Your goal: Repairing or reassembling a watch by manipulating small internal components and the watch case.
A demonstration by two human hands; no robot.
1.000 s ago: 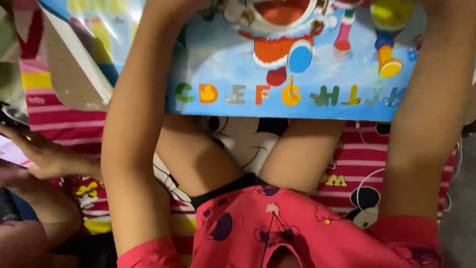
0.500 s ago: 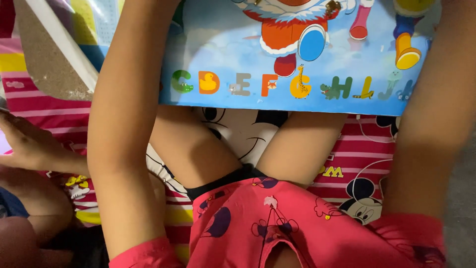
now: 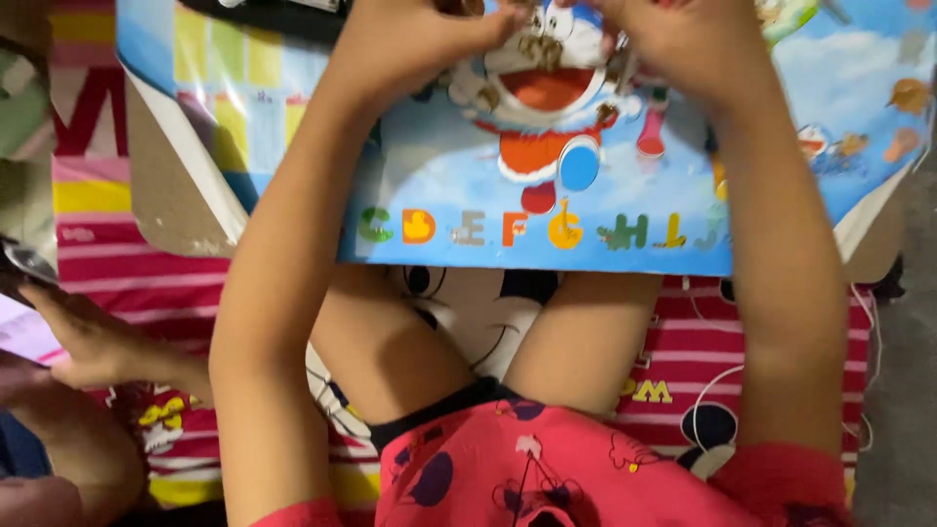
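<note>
A blue picture board (image 3: 468,185) with a cartoon figure and a row of coloured letters rests tilted over my crossed legs. My left hand (image 3: 415,49) and my right hand (image 3: 683,39) are both at its upper part, close together. The curled fingertips of both hands pinch at the cartoon figure's face (image 3: 547,68). What lies under the fingertips is hidden. My forearms run down both sides of the view to my red patterned sleeves.
A striped cartoon-print sheet (image 3: 98,273) covers the floor. An open brown cardboard flap (image 3: 166,185) lies left of the board. Another person's hand (image 3: 83,342) and limbs are at the left edge. A thin white cable (image 3: 869,322) lies at the right.
The board has slid lower in the view, and both hands, earlier cut off at the top edge, now show pinching at the cartoon face.
</note>
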